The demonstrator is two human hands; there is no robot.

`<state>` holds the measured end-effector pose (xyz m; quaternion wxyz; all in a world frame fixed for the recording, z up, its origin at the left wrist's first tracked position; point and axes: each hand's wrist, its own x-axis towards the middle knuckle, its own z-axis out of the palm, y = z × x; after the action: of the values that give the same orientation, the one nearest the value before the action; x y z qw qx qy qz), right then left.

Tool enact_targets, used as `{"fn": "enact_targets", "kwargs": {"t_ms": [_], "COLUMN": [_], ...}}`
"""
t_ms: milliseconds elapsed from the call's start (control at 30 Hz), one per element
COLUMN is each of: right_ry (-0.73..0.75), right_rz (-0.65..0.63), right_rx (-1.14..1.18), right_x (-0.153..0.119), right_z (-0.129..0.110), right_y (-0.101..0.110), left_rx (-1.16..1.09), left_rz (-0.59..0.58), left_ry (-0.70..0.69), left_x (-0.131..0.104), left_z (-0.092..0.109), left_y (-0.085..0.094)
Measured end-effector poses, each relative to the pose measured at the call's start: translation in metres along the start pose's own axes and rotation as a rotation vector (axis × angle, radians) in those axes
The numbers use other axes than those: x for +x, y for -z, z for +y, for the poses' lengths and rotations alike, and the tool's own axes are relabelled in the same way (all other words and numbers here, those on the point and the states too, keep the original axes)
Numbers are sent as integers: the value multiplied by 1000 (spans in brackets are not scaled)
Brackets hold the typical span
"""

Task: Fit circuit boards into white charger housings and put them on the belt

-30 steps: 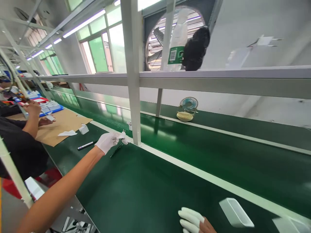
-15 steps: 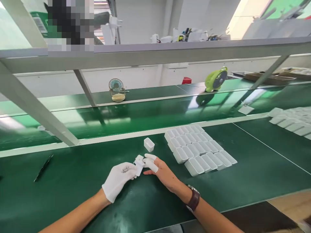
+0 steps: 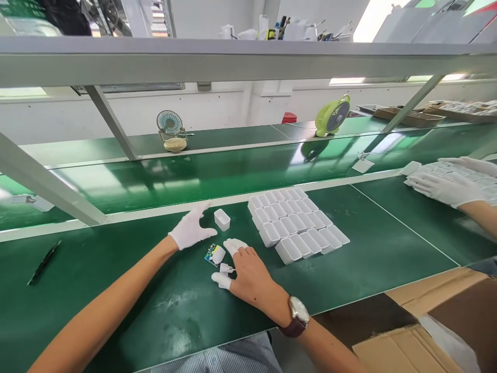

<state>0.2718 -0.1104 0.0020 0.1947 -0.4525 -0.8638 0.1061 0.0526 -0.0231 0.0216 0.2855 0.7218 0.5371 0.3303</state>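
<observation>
My left hand [image 3: 193, 228], in a white glove, is open with thumb and fingers apart, just left of a single small white plastic box [image 3: 222, 220]. Below it, a small green circuit board [image 3: 213, 254] with a white block on it lies on the green bench. My right hand [image 3: 250, 272], white covers on some fingertips, is low over the bench to the right of the board. Its thumb and fingers are spread around a small white piece with prongs [image 3: 226, 268]; whether they touch it is unclear.
Rows of white boxes [image 3: 295, 223] stand to the right. A co-worker's gloved hands [image 3: 446, 189] are over more boxes at far right. A black pen [image 3: 44, 262] lies left. A shelf [image 3: 248, 62] crosses above; a cardboard box [image 3: 404, 347] stands below the bench edge.
Both hands held the white parts together before; now they are apart. My left hand has let go and moved up toward the single box. The co-worker's hands have come into view.
</observation>
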Motion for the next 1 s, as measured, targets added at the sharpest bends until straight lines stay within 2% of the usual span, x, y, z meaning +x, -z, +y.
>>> {"fn": "enact_targets", "kwargs": {"t_ms": [100, 167, 333, 400, 467, 600, 667, 733, 800, 867, 1000], "right_ry": [28, 30, 56, 85, 110, 129, 119, 96, 63, 15, -74], "right_rz": [-61, -89, -80, -76, -73, -48, -29, -19, -4, 11, 39], "right_rx": [-95, -136, -118, -100, -93, -20, 100, 233, 365, 500, 731], "right_x": [9, 12, 15, 16, 15, 10, 7, 4, 3, 5, 23], "right_z": [-8, -8, 1, 1, -2, -9, -8, -4, 1, 6, 6], "right_y": [-15, -20, -16, -13, -9, 0, 9, 19, 28, 34, 36], "left_rx": [-83, -129, -117, -88, -29, 92, 113, 121, 141, 176, 231], "left_rz": [-13, 15, 49, 19, -47, -204, -236, -216, -153, -64, 134], "left_ry": [-32, -33, -4, -22, -98, -243, -237, -213, -191, -161, -31], "left_x": [10, 10, -3, -5, -2, 16, 24, 26, 22, 10, -31], "left_z": [-17, -27, -44, -40, -29, -2, 6, 4, -5, -18, -40], "left_y": [-29, -35, -14, -8, -11, -33, -43, -45, -36, -19, 19]}}
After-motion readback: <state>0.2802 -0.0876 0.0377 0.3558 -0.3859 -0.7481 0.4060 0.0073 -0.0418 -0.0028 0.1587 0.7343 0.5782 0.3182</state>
